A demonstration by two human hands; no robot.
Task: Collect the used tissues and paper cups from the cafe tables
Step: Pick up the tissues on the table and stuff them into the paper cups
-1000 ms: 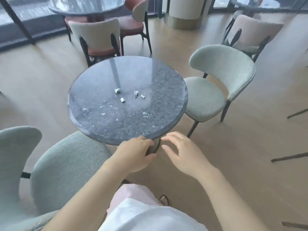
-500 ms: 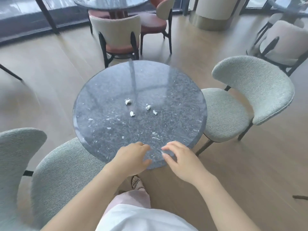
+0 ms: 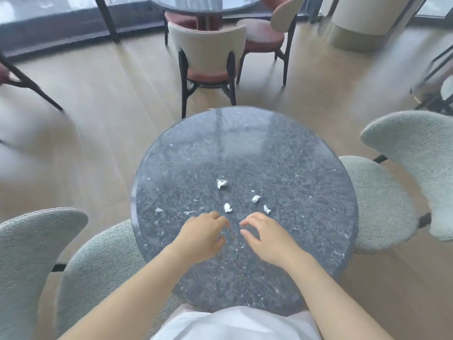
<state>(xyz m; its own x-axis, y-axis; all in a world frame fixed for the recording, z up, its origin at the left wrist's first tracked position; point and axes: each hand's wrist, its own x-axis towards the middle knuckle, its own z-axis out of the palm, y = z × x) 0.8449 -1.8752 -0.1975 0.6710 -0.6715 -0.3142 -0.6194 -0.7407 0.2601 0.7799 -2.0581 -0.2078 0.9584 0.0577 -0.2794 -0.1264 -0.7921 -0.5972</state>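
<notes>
Several small crumpled white tissues lie near the middle of a round dark marble table: one at the back, one at the front left, one right of centre and one at the front right. My left hand hovers over the table just short of the front left tissue, fingers loosely curled and holding nothing. My right hand is beside it, fingers spread, empty, just below the front right tissue. No paper cup is in view.
Grey-green upholstered chairs stand close to the table at the left, lower left and right. A cream and pink chair and another dark table stand beyond. The floor is light wood.
I have stepped up to the table. Both hands have moved forward from its near edge out over the top, close to the tissues.
</notes>
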